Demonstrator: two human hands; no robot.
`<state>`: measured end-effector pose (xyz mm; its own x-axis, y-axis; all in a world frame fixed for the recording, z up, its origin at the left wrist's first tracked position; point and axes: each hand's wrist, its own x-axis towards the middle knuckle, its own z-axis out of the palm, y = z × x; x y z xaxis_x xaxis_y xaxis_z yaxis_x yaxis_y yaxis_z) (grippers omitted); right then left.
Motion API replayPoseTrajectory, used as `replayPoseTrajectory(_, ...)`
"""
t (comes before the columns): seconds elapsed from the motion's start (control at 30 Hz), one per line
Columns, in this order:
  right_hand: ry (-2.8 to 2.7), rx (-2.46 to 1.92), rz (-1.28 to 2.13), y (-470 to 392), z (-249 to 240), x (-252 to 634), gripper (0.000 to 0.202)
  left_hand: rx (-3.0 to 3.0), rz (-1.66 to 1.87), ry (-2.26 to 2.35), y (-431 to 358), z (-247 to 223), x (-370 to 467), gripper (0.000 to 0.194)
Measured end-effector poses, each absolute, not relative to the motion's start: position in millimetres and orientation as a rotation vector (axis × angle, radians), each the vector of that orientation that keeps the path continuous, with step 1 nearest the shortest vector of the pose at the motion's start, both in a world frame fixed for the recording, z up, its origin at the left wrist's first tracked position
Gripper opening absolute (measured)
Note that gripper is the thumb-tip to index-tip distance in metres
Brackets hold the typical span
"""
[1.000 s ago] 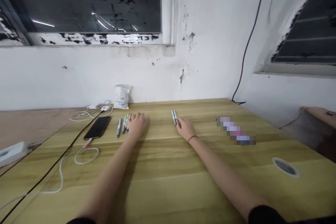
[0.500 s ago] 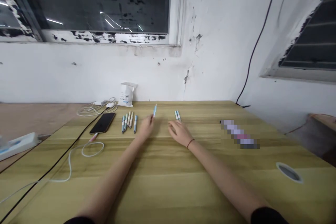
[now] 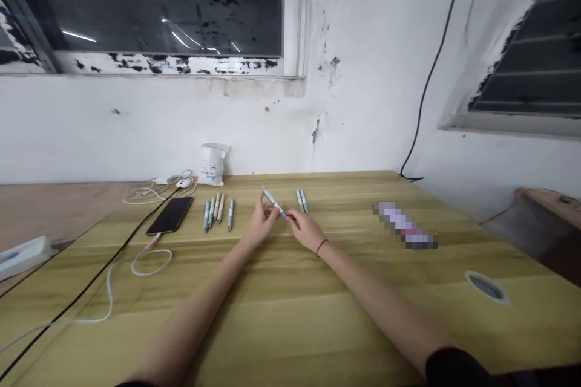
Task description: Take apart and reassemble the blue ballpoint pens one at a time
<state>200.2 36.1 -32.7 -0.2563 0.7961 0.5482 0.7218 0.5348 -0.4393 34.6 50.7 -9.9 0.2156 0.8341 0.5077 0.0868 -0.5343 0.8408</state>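
A light blue and white pen (image 3: 274, 201) slants between both hands above the table. My left hand (image 3: 263, 217) is closed on its middle part. Fingertips of my right hand (image 3: 305, 228) pinch the pen's lower right end; a thin red band circles that wrist. Just behind my right hand, two pens (image 3: 302, 200) lie side by side. Left of my left hand rests a single blue pen (image 3: 231, 214), beside a group of several pens (image 3: 214, 210) in blue and cream tones.
A dark phone (image 3: 170, 216) with a white cable lies at the left. Near the wall stand a white packet (image 3: 212, 164) and coiled cables (image 3: 157, 191). At the right are a pixelated item (image 3: 405, 225) and a round table hole (image 3: 487, 287). A black cable crosses the left side.
My left hand has brought the pen toward the right and tilted it. My right hand has moved from beside the two pens and taken hold of its lower end. The view has shifted slightly.
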Motion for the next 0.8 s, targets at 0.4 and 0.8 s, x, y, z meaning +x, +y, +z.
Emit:
replayPoseTrajectory(0.4,-2.106,-1.320,-0.092,30.3,-26.1,204.5,0.017,3.016,0.832,1.435,32.6,1.3,24.9,0.026)
replayPoseTrajectory(0.8,-2.104,-1.385,-0.251,27.2,-14.9,210.0,0.021,2.867,0.878,1.655,28.4,2.3,27.9,0.028)
